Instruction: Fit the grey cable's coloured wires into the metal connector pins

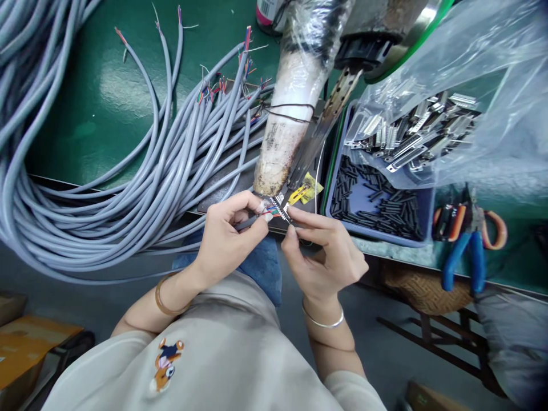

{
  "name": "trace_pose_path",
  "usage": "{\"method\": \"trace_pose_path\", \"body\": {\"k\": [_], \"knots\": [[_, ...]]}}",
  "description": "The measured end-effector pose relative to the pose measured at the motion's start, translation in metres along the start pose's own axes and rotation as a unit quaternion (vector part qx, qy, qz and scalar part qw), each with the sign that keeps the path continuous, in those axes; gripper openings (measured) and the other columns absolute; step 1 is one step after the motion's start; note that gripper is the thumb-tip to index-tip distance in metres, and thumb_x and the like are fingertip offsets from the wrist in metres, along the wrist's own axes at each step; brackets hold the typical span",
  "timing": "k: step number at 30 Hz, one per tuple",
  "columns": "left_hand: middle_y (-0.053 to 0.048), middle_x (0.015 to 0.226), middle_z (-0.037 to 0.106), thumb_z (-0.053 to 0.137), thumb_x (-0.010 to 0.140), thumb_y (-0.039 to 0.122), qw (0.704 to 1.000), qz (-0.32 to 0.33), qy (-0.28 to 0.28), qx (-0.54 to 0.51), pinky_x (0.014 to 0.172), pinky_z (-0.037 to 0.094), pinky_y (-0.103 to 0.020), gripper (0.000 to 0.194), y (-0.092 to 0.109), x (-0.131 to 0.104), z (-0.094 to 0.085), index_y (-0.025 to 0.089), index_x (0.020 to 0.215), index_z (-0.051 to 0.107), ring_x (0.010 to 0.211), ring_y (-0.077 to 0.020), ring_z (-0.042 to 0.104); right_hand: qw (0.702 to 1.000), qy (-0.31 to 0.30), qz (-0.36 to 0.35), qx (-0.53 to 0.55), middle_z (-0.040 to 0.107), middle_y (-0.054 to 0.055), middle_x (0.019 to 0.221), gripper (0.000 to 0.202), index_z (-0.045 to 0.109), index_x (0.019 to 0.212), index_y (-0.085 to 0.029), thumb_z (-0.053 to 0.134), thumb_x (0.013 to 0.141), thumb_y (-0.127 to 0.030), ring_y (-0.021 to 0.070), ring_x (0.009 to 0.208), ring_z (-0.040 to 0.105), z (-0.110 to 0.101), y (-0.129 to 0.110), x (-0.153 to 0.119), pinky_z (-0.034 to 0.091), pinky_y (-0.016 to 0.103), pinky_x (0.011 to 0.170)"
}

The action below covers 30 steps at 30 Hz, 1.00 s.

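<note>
My left hand (233, 228) is closed on the end of a grey cable (246, 222), whose thin coloured wires (272, 212) fan out past the fingertips. Opposite it, my right hand (323, 245) pinches the edge of a small multi-pin connector (280, 208). The wires meet the connector's row of pins, but I cannot tell which are joined. Just above both hands, a soldering iron (319, 128) points its tip down at the connector. A plastic-wrapped white tube (282, 125) ends close beside the tip. A yellow piece (305, 191) lies behind the connector.
Many grey cables (141, 211) with stripped ends cover the left of the green table (115, 85). At right, a blue bin (329, 200) contains short black tubes (385, 202) and a plastic bag of metal connector parts (422, 128). Blue-handled pliers (464, 257) lie farther right.
</note>
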<state>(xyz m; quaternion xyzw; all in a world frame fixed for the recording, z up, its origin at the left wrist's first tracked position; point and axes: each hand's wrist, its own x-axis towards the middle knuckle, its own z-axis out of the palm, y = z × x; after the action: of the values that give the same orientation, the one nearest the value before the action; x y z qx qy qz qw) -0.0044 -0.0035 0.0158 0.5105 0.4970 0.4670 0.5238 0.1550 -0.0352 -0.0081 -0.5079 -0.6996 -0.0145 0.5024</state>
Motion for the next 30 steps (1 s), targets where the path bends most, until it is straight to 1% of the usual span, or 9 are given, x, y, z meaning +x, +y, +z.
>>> {"method": "trace_pose_path", "body": {"k": [5, 9, 13, 19, 21, 23, 26, 28, 30], "knots": [[0.001, 0.069, 0.06, 0.076, 0.079, 0.018, 1.0, 0.006, 0.011, 0.006, 0.049, 0.035, -0.021, 0.016, 0.0, 0.0, 0.001, 0.018, 0.072, 0.062, 0.056, -0.0077, 0.045, 1.0, -0.002, -0.002, 0.005, 0.085, 0.001, 0.104, 0.024, 0.064, 0.091, -0.025, 0.079, 0.086, -0.006, 0.0171, 0.085, 0.082, 0.002, 0.003, 0.001, 0.065, 0.028, 0.074], [0.001, 0.068, 0.059, 0.075, 0.08, 0.018, 1.0, 0.018, 0.017, 0.014, 0.05, 0.038, -0.021, 0.014, 0.004, 0.0, 0.003, 0.019, 0.073, 0.063, 0.059, -0.0093, 0.049, 1.0, 0.004, 0.001, -0.001, 0.084, 0.0, 0.104, 0.025, 0.066, 0.093, -0.026, 0.081, 0.085, -0.007, 0.0185, 0.086, 0.082, 0.002, 0.001, 0.004, 0.066, 0.031, 0.074], [0.0, 0.069, 0.061, 0.075, 0.079, 0.018, 1.0, 0.023, 0.017, 0.008, 0.05, 0.038, -0.021, 0.012, 0.007, 0.0, 0.002, 0.019, 0.073, 0.064, 0.06, -0.0097, 0.051, 1.0, 0.003, -0.003, -0.009, 0.084, 0.001, 0.106, 0.027, 0.069, 0.095, -0.026, 0.083, 0.083, -0.007, 0.0186, 0.087, 0.082, 0.001, 0.0, 0.005, 0.067, 0.031, 0.075], [0.0, 0.067, 0.061, 0.077, 0.076, 0.019, 1.0, -0.02, -0.001, -0.016, 0.047, 0.035, -0.02, 0.015, 0.0, 0.001, -0.001, 0.018, 0.071, 0.063, 0.055, -0.0078, 0.045, 0.998, -0.002, -0.055, -0.025, 0.085, 0.001, 0.106, 0.025, 0.065, 0.091, -0.026, 0.082, 0.084, -0.008, 0.0164, 0.082, 0.082, 0.0, 0.003, -0.001, 0.064, 0.027, 0.068], [0.001, 0.066, 0.061, 0.08, 0.075, 0.021, 0.999, -0.036, -0.014, -0.033, 0.045, 0.034, -0.02, 0.016, -0.001, 0.001, -0.003, 0.018, 0.071, 0.064, 0.052, -0.0067, 0.043, 0.999, 0.003, -0.036, -0.016, 0.085, 0.0, 0.105, 0.025, 0.066, 0.092, -0.025, 0.082, 0.084, -0.009, 0.0163, 0.082, 0.082, 0.0, 0.004, -0.003, 0.064, 0.027, 0.069], [0.002, 0.065, 0.061, 0.082, 0.073, 0.022, 0.995, -0.067, -0.042, -0.06, 0.044, 0.034, -0.02, 0.018, -0.001, 0.001, -0.005, 0.018, 0.073, 0.065, 0.049, -0.0056, 0.043, 1.0, 0.002, 0.015, 0.018, 0.085, 0.0, 0.102, 0.023, 0.067, 0.093, -0.025, 0.081, 0.086, -0.008, 0.017, 0.084, 0.082, -0.001, 0.003, -0.003, 0.065, 0.028, 0.071], [0.005, 0.058, 0.056, 0.086, 0.072, 0.024, 0.984, -0.114, -0.085, -0.107, 0.041, 0.034, -0.019, 0.023, 0.0, 0.0, -0.007, 0.017, 0.075, 0.064, 0.045, -0.005, 0.042, 0.991, -0.022, 0.099, 0.089, 0.084, 0.0, 0.097, 0.019, 0.068, 0.092, -0.025, 0.077, 0.089, -0.008, 0.0176, 0.087, 0.081, 0.0, 0.001, -0.001, 0.066, 0.029, 0.073], [0.006, 0.058, 0.056, 0.086, 0.074, 0.026, 0.983, -0.11, -0.081, -0.126, 0.042, 0.036, -0.018, 0.025, 0.0, -0.001, -0.007, 0.018, 0.076, 0.062, 0.045, -0.0049, 0.043, 0.987, -0.03, 0.113, 0.108, 0.083, 0.0, 0.097, 0.018, 0.069, 0.092, -0.024, 0.076, 0.089, -0.008, 0.0179, 0.087, 0.081, 0.001, -0.001, -0.001, 0.066, 0.03, 0.073], [0.004, 0.065, 0.06, 0.084, 0.075, 0.026, 0.987, -0.086, -0.058, -0.119, 0.044, 0.039, -0.018, 0.025, -0.001, -0.002, -0.006, 0.018, 0.076, 0.061, 0.049, -0.0049, 0.046, 0.99, -0.024, 0.099, 0.101, 0.083, 0.001, 0.096, 0.017, 0.07, 0.092, -0.024, 0.076, 0.089, -0.008, 0.0187, 0.088, 0.081, 0.002, -0.002, -0.001, 0.067, 0.031, 0.074]]}}
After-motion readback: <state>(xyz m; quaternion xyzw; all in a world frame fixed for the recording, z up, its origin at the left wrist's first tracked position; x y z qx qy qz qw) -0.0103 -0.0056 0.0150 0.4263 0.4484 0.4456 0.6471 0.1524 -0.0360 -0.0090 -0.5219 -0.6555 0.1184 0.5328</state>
